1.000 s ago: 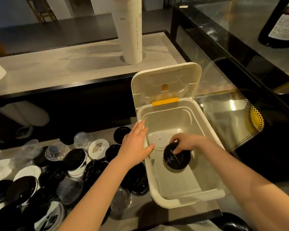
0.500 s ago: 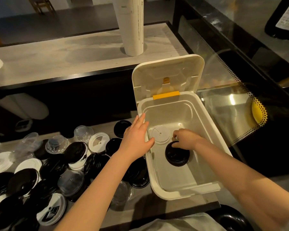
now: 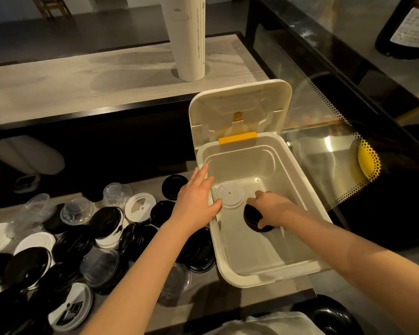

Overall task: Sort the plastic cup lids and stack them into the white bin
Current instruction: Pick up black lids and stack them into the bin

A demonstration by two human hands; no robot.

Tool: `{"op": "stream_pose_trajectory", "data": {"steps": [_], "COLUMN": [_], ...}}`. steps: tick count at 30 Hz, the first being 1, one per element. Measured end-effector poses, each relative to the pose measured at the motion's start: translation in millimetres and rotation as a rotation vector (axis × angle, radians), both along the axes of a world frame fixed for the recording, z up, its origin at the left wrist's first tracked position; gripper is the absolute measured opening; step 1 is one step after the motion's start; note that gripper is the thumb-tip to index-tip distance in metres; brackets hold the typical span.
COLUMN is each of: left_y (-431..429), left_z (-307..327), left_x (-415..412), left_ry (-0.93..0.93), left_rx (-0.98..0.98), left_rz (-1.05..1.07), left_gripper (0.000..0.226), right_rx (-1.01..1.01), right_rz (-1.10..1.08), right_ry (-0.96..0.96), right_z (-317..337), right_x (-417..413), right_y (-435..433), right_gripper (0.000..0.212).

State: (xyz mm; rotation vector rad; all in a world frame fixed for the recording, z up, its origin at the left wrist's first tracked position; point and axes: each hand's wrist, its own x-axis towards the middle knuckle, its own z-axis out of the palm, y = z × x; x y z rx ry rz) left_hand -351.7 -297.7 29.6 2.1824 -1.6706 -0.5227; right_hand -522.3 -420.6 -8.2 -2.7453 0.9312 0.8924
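- Inside the white bin, on its floor: the black lid lies directly under the right hand, whose curled fingers and thumb grip its rim from above.
- White lid lies flat at 10 o'clock from the black one, just beside it; contact cannot be told.
- Left hand, fingers straight and holding nothing, rests on the bin's 9 o'clock rim, and is the hand nearer the loose lids on the counter.
- Writing: print on the white cup sleeve at 12 o'clock and on the bottle label at 1 o'clock is too small to read.
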Motion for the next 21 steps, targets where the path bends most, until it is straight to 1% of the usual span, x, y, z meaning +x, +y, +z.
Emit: {"op": "stream_pose_trajectory", "data": {"steps": [5, 11, 16, 19, 21], "left_y": [-1, -1, 0, 4, 9], "left_z": [0, 1, 5, 12, 18], "left_x": [0, 0, -1, 4, 14], "left_ry": [-0.022, -0.050, 0.021, 0.130, 0.162], "left_rx": [0.024, 0.040, 0.027, -0.016, -0.081], "left_rz": [0.001, -0.002, -0.003, -0.001, 0.031], "left_gripper": [0.067, 0.067, 0.067, 0.069, 0.066], "right_rx": [-0.060, -0.050, -0.013, -0.019, -0.024], "right_rz": [-0.089, -0.166, -0.210, -0.248, -0.276], "right_ry": [-0.070, -0.142, -0.176, -0.260, -0.377], "right_z": [-2, -2, 4, 15, 28], "right_x": [8, 8, 10, 18, 25], "right_y": [-4, -7, -3, 5, 12], "right_gripper": [0.055, 0.056, 0.071, 0.062, 0.055]}}
